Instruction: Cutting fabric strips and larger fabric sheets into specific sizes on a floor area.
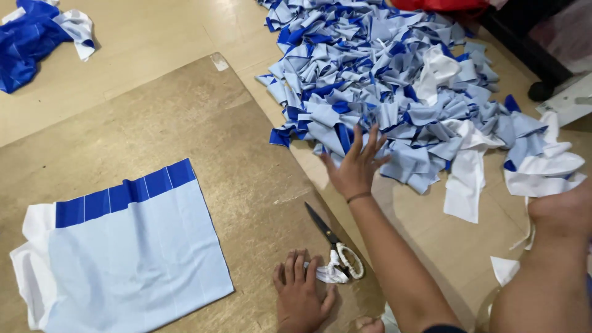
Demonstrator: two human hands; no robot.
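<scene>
While left hand (300, 296) lies flat on board (203, 123) beside scissors (336, 246), right hand (356, 165) spreads wide, empty, at edge of scrap pile (382, 80) on floor. Scraps prob. light, limp, slippery; pinch one by corner.

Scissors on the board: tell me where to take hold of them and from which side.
Take the scissors by the cloth-wrapped handle loops at the near end, coming from the near side, where the left hand already rests. The closed blades point away toward the scrap pile, so the handles are likely the safe, reachable grip.
</scene>
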